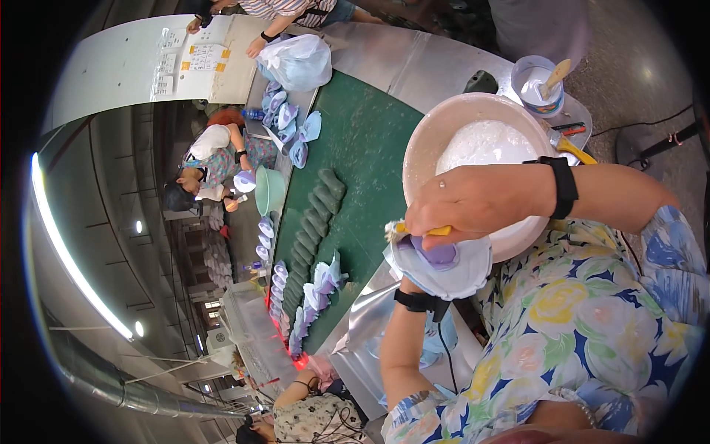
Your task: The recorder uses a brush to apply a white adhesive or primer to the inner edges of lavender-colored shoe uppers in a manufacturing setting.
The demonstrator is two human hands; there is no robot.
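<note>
My right hand (pixel 436 203), with a black band at its wrist, is closed round a brush with a yellow handle (pixel 438 231). Its pale bristles (pixel 393 231) lie at the rim of a cupped white-and-purple fabric piece (pixel 470 268), which looks like a shoe upper. My left hand (pixel 406 284) supports that piece from behind; its fingers are mostly hidden. Beside my right forearm stands a large pale pink basin (pixel 416 140) with white, foamy-looking liquid (pixel 484 144) in it. My right arm passes over part of the basin.
A green work surface (pixel 370 140) carries a row of dark sole-shaped pieces (pixel 314 218) and several lilac uppers (pixel 318 288). Beyond the basin are a white bucket (pixel 534 103) with a wooden-handled brush (pixel 556 78) and a yellow-handled tool (pixel 577 152). Co-workers (pixel 211 152) sit across.
</note>
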